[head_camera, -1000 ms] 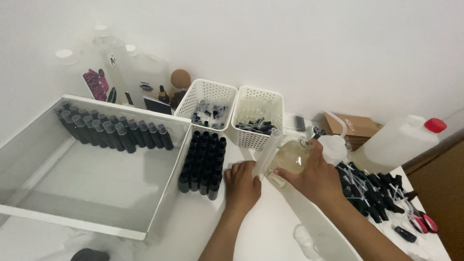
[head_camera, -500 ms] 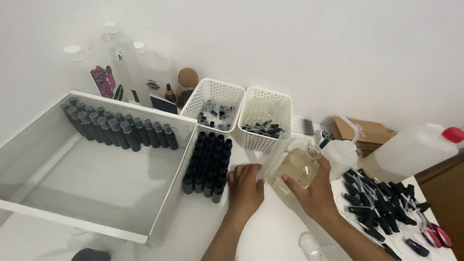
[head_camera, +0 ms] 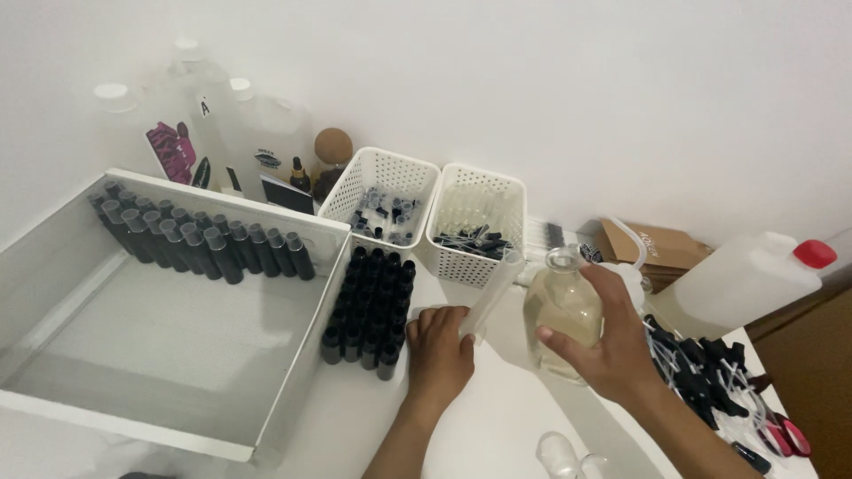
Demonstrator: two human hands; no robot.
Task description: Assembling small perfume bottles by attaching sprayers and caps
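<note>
While upright in the right hand's (head_camera: 612, 350) closed grip, glass bottle (head_camera: 561, 319), neck up; left hand (head_camera: 439, 350) around slanted tube (head_camera: 491, 295).

Big tray (head_camera: 293, 390) sits left on the counter (head_camera: 497, 435), w/ a row of vials (head_camera: 204, 244) along its back wall. Block of small bottles (head_camera: 373, 302) stands just right of tray. Two baskets (head_camera: 426, 213) side by side behind that block. Glass bottle (head_camera: 559, 310) right of the block, jug (head_camera: 745, 279) further right, pile of droppers (head_camera: 701, 372) in front of jug.
</note>
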